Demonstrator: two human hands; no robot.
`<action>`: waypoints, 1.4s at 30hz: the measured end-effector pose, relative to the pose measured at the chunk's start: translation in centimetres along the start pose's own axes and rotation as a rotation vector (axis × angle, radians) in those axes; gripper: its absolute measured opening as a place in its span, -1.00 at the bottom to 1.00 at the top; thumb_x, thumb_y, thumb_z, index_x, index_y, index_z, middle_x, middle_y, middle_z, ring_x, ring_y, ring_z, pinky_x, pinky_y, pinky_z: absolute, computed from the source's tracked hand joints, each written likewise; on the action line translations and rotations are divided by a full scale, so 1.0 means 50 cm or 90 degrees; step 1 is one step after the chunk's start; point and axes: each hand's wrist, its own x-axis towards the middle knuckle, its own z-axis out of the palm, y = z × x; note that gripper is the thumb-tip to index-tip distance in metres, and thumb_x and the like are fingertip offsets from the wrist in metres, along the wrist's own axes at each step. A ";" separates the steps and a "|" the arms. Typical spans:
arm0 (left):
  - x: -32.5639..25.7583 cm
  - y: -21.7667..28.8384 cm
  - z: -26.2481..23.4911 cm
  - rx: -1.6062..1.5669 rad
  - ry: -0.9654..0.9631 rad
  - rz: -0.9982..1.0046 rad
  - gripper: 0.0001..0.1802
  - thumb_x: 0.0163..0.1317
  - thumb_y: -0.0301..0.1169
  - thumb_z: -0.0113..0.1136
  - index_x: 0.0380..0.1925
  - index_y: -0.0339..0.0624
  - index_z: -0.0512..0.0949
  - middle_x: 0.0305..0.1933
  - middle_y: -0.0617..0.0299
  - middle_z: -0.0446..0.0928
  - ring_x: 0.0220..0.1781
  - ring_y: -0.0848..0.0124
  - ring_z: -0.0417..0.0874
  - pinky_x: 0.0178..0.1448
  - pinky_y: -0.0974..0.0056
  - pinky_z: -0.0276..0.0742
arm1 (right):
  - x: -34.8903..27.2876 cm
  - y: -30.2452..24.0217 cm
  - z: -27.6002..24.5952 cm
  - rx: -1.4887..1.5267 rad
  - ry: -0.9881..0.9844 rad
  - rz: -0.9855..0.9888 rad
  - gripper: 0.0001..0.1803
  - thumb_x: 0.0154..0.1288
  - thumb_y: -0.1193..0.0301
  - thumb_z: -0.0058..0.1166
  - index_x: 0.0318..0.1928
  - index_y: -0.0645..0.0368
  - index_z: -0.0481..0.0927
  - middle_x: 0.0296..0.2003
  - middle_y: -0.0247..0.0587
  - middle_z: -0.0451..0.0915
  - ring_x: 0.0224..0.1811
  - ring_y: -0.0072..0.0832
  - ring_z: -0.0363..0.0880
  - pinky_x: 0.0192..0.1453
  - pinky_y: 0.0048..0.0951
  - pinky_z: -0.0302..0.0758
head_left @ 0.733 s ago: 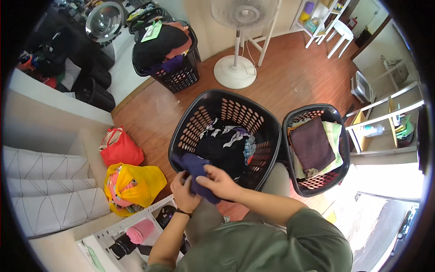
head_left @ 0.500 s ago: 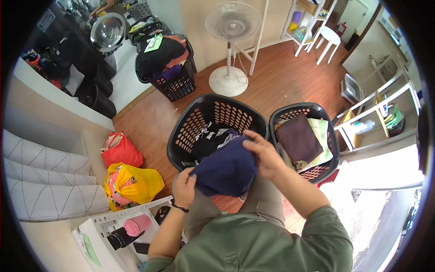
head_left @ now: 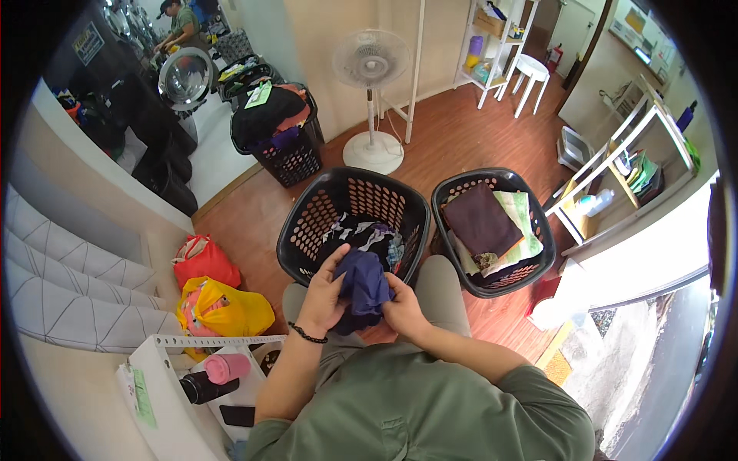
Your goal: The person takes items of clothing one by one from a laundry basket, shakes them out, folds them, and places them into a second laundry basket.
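A piece of navy cloth (head_left: 363, 283) is bunched between my hands, above my lap at the near rim of a black laundry basket (head_left: 296, 230). My left hand (head_left: 327, 296) grips its left side, thumb raised along the fabric. At the cloth's lower right, my right hand (head_left: 403, 307) is closed on a bunched edge. What kind of garment it is cannot be told. Inside the basket lie crumpled black and white patterned clothes (head_left: 369, 234). To the right, a second black basket (head_left: 500, 288) holds a folded dark brown cloth (head_left: 483, 219) on a green and white one (head_left: 516, 223).
A white stand fan (head_left: 373, 154) stands beyond the baskets, beside a heaped black hamper (head_left: 288, 157). Red (head_left: 204, 265) and yellow bags (head_left: 250, 307) sit at left. Near my left arm, a white cart (head_left: 165, 376) carries a pink-topped bottle (head_left: 223, 369). Far off, a person (head_left: 184, 27) stands by machines.
The navy cloth was spread wide between my hands; now it is bunched smaller. My right hand has come down and inward, my left hand has moved up. The view has shifted slightly.
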 end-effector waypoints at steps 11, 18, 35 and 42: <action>-0.143 0.021 0.061 0.662 0.163 0.277 -0.67 0.29 -0.52 0.14 0.06 -0.21 0.56 0.08 0.10 0.56 0.11 0.29 0.56 0.25 0.24 0.40 | 0.030 -0.144 -0.069 -0.122 -0.157 0.012 -0.66 0.14 0.48 0.25 -0.05 0.29 0.62 -0.20 -0.22 0.69 -0.13 -0.56 0.62 0.03 -0.48 0.53; -0.133 0.126 0.054 0.797 0.065 0.332 -0.78 0.20 -0.57 0.19 -0.13 -0.27 0.62 -0.19 0.10 0.65 -0.07 0.22 0.65 0.11 0.27 0.49 | 0.045 -0.242 -0.093 -0.322 -0.197 -0.087 -0.72 0.14 0.38 0.31 -0.13 0.22 0.69 -0.31 -0.21 0.71 -0.22 -0.59 0.64 -0.05 -0.49 0.53; -0.044 0.439 0.031 1.238 0.309 0.629 -0.71 0.11 -0.62 0.09 -0.14 -0.19 0.58 -0.17 0.00 0.58 -0.08 -0.02 0.60 -0.02 0.05 0.54 | 0.160 -0.484 -0.207 -0.715 -0.096 -0.437 -0.72 0.12 0.50 0.24 -0.10 0.14 0.62 -0.25 -0.09 0.60 -0.20 -0.18 0.62 -0.09 -0.26 0.56; -0.028 0.491 -0.108 1.281 0.467 0.547 -0.75 0.08 -0.68 0.06 -0.23 -0.19 0.53 -0.19 -0.03 0.53 -0.11 -0.09 0.57 -0.04 0.01 0.52 | 0.232 -0.492 -0.374 -0.834 0.088 -0.492 -0.64 -0.05 0.65 0.18 -0.15 0.15 0.56 -0.30 -0.14 0.55 -0.20 -0.19 0.60 -0.12 -0.21 0.55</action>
